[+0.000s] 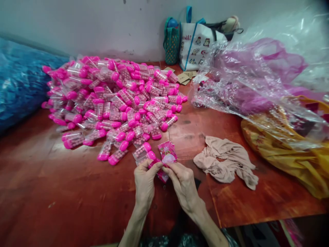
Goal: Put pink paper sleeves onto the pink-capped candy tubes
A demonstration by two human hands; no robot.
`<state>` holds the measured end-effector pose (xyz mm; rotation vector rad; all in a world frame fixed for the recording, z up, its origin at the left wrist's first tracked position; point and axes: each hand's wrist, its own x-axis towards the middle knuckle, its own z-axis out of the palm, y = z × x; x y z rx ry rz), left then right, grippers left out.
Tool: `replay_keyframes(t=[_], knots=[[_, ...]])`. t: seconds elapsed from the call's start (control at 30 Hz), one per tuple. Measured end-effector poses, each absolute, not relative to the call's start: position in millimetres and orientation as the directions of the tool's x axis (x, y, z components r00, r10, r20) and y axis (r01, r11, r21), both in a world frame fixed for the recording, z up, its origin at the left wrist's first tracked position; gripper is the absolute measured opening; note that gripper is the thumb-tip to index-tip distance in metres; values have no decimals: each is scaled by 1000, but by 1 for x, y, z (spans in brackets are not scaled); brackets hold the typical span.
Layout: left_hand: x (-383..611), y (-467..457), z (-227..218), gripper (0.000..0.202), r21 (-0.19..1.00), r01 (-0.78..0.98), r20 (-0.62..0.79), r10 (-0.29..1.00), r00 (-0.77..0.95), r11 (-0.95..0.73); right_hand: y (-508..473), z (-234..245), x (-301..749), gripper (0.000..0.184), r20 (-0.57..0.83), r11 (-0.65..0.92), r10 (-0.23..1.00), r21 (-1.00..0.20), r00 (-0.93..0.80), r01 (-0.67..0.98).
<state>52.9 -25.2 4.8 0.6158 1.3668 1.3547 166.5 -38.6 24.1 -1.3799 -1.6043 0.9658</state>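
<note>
Near the table's front edge, my left hand (144, 183) and my right hand (184, 183) meet with fingertips pinched on a small pink printed wrapper (162, 176). The fingers cover most of it. Just beyond them lies another pink printed wrapper (167, 151). Beside my left fingertips, a clear tube with a pink cap and pink beads inside (142, 151) rests on the table. Behind it spreads a big pile of similar bead-filled tubes (115, 103), heaped toward the wall.
A crumpled beige cloth (226, 161) lies right of my hands. Farther right are a yellow bag (280, 154) and clear plastic sheeting (236, 85). Blue plastic bags (23, 82) stand at left. A white tote bag (196, 44), a green bottle holder (171, 44) and cardboard pieces (183, 78) are at the back.
</note>
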Motion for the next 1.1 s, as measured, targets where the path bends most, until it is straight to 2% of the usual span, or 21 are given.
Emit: replay_keyframes(t=[0.13,0.27,0.37,0.57,0.63,0.77,0.87,0.97,1.1], knots=[[53,-29,4,14,958,-190,-271,892,-362,213,-38,21,167,29,30,67,995,-915,-100,397],[49,-29,11,33,980,-122,-195,898,-394,160,-35,18,170,31,36,79,994,-892,-103,445],[43,-27,14,23,985,-91,-169,924,-344,147,-32,16,171,33,41,99,990,-882,-134,460],[30,-20,17,4,934,-250,-270,963,-26,255,-31,14,171,32,45,135,976,-893,-213,429],[28,-19,17,2,899,-344,-289,957,3,272,-30,15,171,30,17,110,974,-907,-227,405],[28,-17,15,4,853,-445,-368,919,-140,274,-30,20,173,23,-32,34,980,-947,-198,320],[29,-16,13,11,828,-495,-436,856,-276,262,-30,21,172,25,-52,-3,984,-961,-170,277],[29,-16,14,15,820,-518,-448,835,-318,243,-30,19,168,11,-30,12,989,-960,-143,279],[22,-19,15,16,828,-526,-433,818,-379,194,-31,20,160,15,-21,21,990,-956,-140,293]])
